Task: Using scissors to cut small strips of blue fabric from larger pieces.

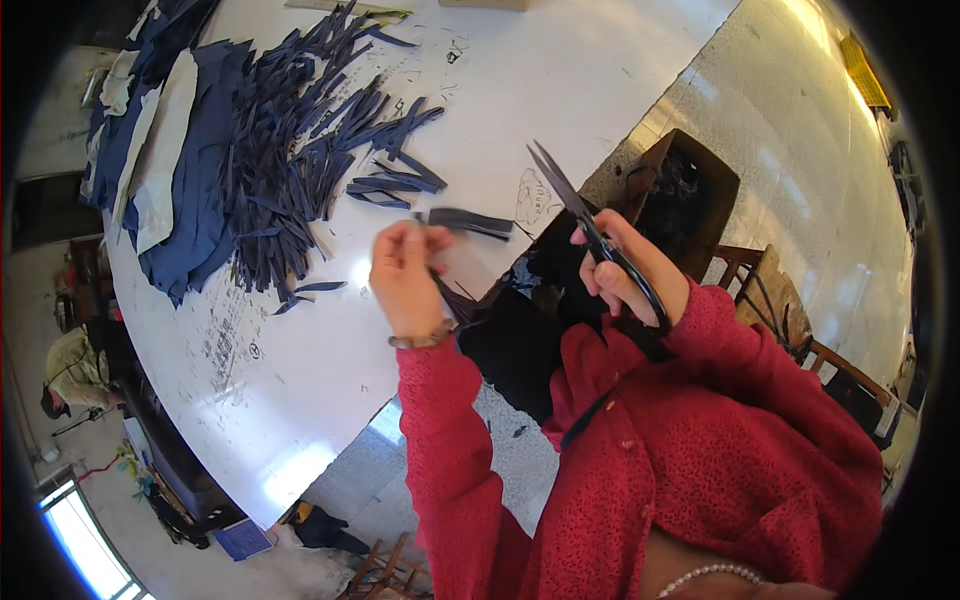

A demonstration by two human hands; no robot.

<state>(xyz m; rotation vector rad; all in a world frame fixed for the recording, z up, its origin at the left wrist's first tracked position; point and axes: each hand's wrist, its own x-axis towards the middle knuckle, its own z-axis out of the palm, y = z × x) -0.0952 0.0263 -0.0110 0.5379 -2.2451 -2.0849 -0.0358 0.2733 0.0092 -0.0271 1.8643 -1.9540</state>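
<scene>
A red shirt [710, 450] looms; right hand [632, 265] curls round scissors [566, 190], left hand [408, 275] pinches dark strips [472, 223], probably light, limp, best end-held.

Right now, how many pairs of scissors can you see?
1: the black-handled scissors in the right hand, blades pointing toward the white table. Others could be hidden under the navy fabric strips.

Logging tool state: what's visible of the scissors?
The scissors have slim, tapering grey blades, metallic-looking, and black handles. The tips are slightly parted, with nothing seen between them. They are held up in the right hand, which partly hides the handles. The blades point forward and left, overlapping the white table in view; no contact with it is evident.
</scene>
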